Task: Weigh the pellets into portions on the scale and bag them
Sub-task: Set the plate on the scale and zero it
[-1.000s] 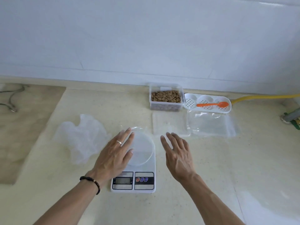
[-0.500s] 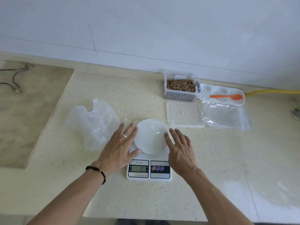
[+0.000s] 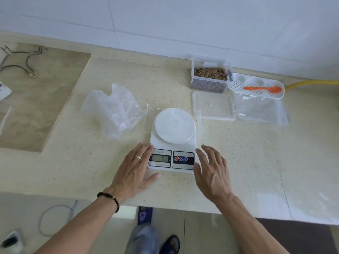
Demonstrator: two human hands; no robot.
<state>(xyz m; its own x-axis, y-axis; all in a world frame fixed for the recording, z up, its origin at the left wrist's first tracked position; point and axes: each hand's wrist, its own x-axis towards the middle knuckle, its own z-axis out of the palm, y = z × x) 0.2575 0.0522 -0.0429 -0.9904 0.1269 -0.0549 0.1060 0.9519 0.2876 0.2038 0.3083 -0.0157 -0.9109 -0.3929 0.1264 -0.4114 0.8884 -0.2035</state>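
A white digital scale (image 3: pixel 183 146) stands on the counter with a clear bag (image 3: pixel 148 116) spread over its round platform. My left hand (image 3: pixel 135 171) lies flat at the scale's left front corner, fingers apart, holding nothing. At the right front corner hovers my right hand (image 3: pixel 212 173), also open and empty. Brown pellets fill a clear tub (image 3: pixel 210 77) at the back right. An orange spoon (image 3: pixel 262 88) rests in a white perforated tray (image 3: pixel 256 83) beside the tub.
The tub's clear lid (image 3: pixel 212 105) and a stack of flat clear bags (image 3: pixel 260 110) lie behind the scale on the right. A crumpled plastic bag (image 3: pixel 113 110) sits to the left. The counter edge (image 3: pixel 165 206) runs just below my wrists.
Both hands have slid back from the platform's sides to the scale's front corners. The view has tilted down, so the counter edge and floor show.
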